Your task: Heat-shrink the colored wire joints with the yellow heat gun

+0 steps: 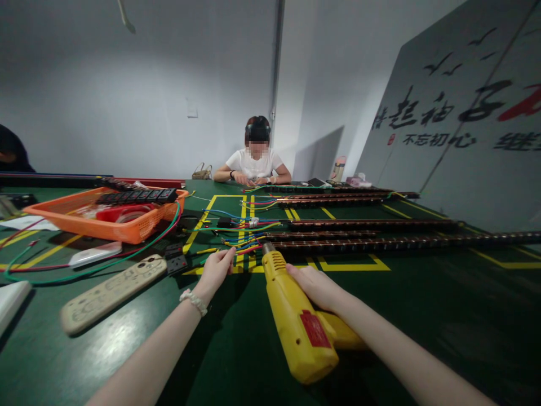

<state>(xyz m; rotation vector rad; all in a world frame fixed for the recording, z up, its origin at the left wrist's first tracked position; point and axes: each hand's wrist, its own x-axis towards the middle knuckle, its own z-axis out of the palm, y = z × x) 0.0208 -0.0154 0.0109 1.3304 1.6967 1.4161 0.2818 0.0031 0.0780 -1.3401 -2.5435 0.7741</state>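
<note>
My right hand (315, 285) is closed on a yellow heat gun (287, 316), whose metal nozzle (269, 247) points away from me at the wires. Just left of the nozzle, my left hand (217, 273) pinches the coloured wires (249, 248), red, blue and yellow among them. These wires run to the left end of a long dark busbar-like strip (359, 245) lying on the green table. Where exactly the left fingertips grip is partly hidden. The nozzle's tip is close to the wires; whether it touches them I cannot tell.
An orange basket (122, 228) with dark parts and a red item stands at the left. A beige power strip (116, 290) lies before it, near loose green and red cables. More long strips (350, 224) lie behind. Across the table sits a person (253, 160) in a white top.
</note>
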